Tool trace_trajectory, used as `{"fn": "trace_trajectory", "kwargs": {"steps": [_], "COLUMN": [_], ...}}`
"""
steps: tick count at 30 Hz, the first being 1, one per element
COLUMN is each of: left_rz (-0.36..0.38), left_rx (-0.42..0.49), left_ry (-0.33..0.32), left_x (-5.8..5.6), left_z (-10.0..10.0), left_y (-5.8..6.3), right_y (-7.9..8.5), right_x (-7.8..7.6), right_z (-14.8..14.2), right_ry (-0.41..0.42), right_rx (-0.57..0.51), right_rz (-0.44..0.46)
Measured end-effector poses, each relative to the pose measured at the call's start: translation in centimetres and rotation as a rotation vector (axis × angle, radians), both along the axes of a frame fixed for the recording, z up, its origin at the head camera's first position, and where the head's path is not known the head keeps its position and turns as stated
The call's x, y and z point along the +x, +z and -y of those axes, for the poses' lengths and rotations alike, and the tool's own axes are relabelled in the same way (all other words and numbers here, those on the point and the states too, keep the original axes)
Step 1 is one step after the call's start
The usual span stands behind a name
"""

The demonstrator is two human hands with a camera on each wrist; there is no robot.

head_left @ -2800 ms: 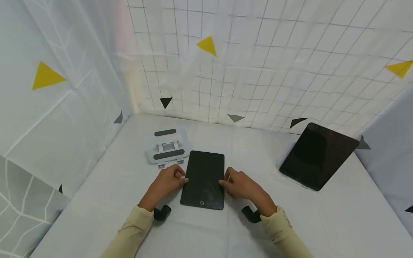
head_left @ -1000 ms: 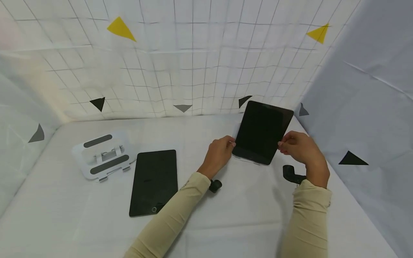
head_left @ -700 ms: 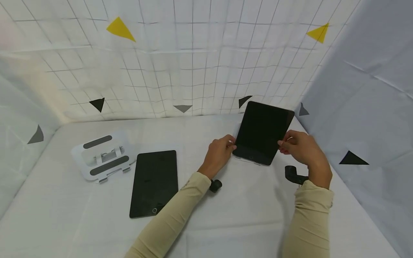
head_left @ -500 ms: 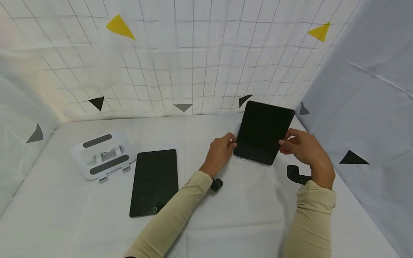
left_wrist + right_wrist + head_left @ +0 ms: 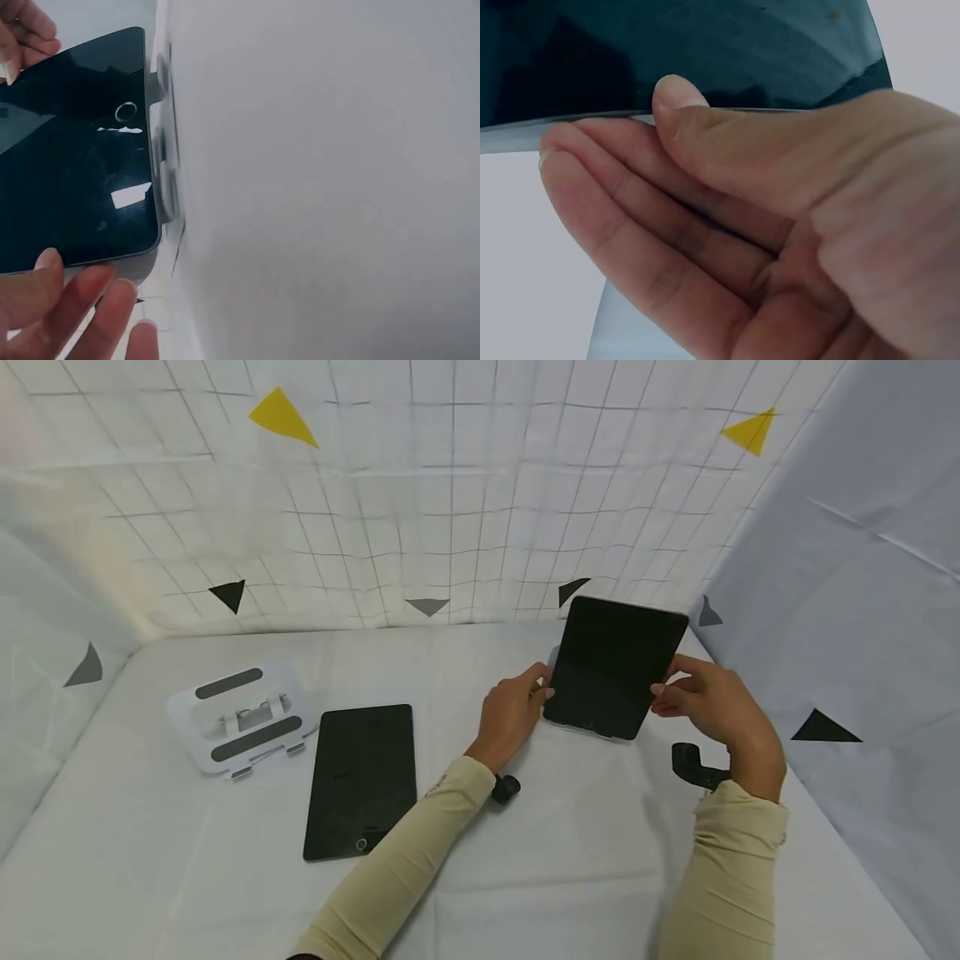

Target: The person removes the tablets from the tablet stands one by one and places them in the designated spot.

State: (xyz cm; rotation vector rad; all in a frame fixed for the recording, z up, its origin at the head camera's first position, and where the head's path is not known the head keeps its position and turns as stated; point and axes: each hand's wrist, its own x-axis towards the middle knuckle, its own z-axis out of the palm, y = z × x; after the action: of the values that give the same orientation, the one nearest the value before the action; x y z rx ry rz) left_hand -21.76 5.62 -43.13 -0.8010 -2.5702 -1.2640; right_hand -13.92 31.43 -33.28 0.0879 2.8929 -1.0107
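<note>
A dark tablet leans tilted on a light stand at the right back of the table, most of the stand hidden behind it. At the tablet's left edge my left hand pinches it, thumb on the glass. My right hand grips the opposite edge; in the right wrist view its thumb lies over the front, with the fingers at the rim and behind. The left wrist view shows the stand's lip clips along the tablet's bottom edge, by the round home button.
A second tablet lies flat at left centre, its lower corner partly under my left sleeve. Beyond it sits a white folding stand with grey pads. White sheeting with grid lines walls the back, and more sheeting the right side.
Both hands left the flat tablet and moved right to the one on the stand, as the head view turned right. Over the last second, hands and tablet shifted only slightly.
</note>
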Motion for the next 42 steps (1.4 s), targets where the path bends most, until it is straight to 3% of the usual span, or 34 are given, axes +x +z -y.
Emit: {"fn": "trace_trajectory", "kwargs": {"steps": [15, 33, 42], "left_rz": [0.008, 0.161, 0.220], "left_rx": [-0.051, -0.056, -0.073], "left_ry": [0.023, -0.027, -0.003], "left_x": [0.8, 2.0, 2.7], "left_z": [2.1, 6.9, 9.7], "left_y": [1.8, 3.8, 3.6], "right_y": [0.3, 0.4, 0.1], "right_x": [-0.2, -1.9, -2.6], "right_z": [0.8, 4.5, 6.9], "right_ry": [0.089, 0.268, 0.321], "right_rx": [-0.050, -0.056, -0.076], "right_rz": [-0.062, -0.083, -0.027]}}
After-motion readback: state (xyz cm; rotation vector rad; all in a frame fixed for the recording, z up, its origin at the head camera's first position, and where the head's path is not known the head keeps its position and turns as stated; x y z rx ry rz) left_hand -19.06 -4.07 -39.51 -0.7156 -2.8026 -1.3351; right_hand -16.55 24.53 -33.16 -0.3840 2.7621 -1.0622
